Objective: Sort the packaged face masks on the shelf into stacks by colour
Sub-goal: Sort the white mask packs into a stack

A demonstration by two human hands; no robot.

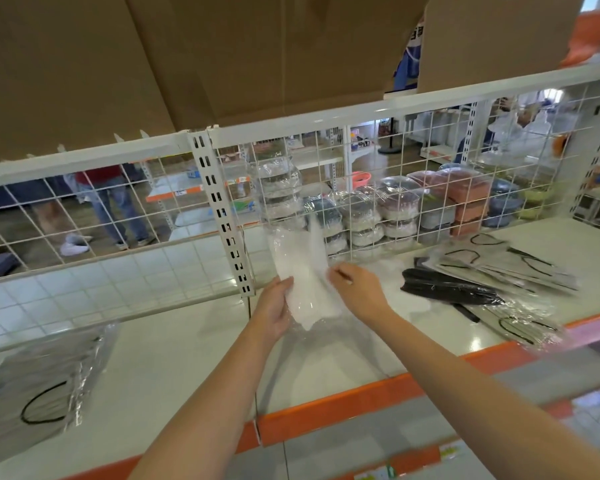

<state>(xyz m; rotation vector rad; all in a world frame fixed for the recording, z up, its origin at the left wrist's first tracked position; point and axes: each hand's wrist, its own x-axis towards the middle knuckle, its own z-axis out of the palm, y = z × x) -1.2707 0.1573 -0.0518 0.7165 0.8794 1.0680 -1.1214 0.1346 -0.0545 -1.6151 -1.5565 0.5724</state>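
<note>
My left hand (274,311) grips a bundle of clear-wrapped white face masks (303,278) mid-frame above the white shelf (187,368); my right hand (355,289) pinches its right edge. Black packaged masks (447,287) lie right, grey packaged masks (35,382) lower left.

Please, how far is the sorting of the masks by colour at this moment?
Partly done. A grey stack lies at the shelf's left. Both hands, left and right, hold white packs upright. Left to sort: the mixed black and grey packs on the right.
</note>
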